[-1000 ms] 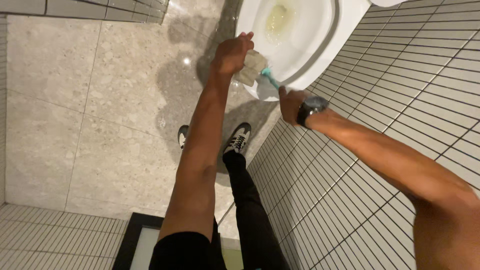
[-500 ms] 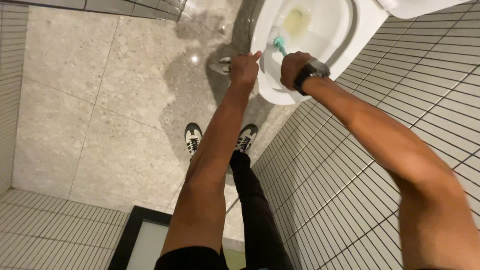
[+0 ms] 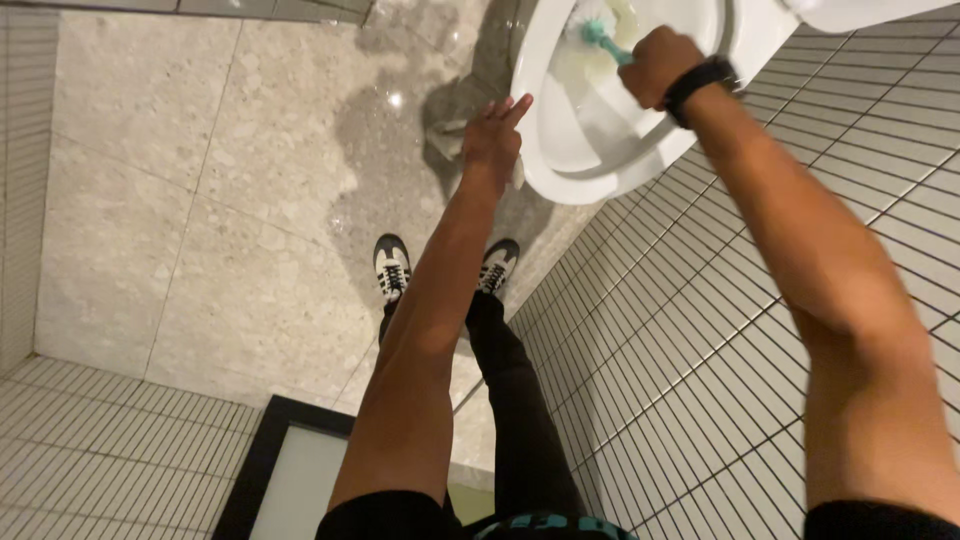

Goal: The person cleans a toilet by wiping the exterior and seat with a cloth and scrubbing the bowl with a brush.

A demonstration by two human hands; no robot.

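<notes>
A white toilet bowl (image 3: 560, 150) sits at the top of the head view, against a wall of small white tiles. My right hand (image 3: 655, 62), with a black watch on the wrist, is closed on the handle of a teal toilet brush (image 3: 603, 35) whose pale bristle head is inside the bowl. My left hand (image 3: 493, 140) rests by the bowl's outer rim with fingers stretched out and something pale, a cloth or tissue, tucked under the palm; what it is cannot be made out.
The stone-look floor (image 3: 230, 200) has a wet patch beside the bowl. My two feet in black-and-white trainers (image 3: 392, 268) stand close to the tiled wall (image 3: 680, 350). A dark-framed panel (image 3: 290, 470) lies near the bottom edge.
The view has moved in toward the bowl. My right hand brought the brush from the rim into the bowl. My left hand slid along the rim's outside.
</notes>
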